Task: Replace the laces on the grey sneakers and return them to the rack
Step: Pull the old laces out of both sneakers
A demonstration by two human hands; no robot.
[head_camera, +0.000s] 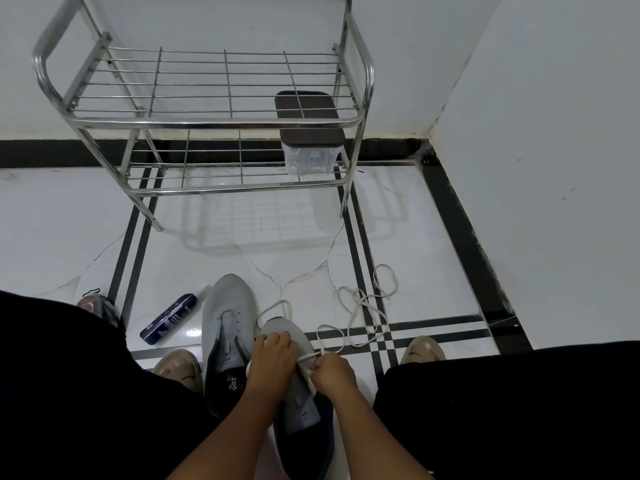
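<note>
Our left hand [273, 362] and right hand [332, 372] both pinch the white lace [360, 306] over 1 grey sneaker [298, 386], its toe pointing away from us.

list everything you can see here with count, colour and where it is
sneakers: 2, grey, on the floor between the knees; the right one is under both hands
lace: 1, white, looping across the floor to the right shoe
rack: 1, silver metal, by the wall
container: 1, clear with dark lid, lower rack shelf
tube: 1, dark blue, on the floor left of the shoes
left hand: on the shoe
right hand: pinching the lace
</note>
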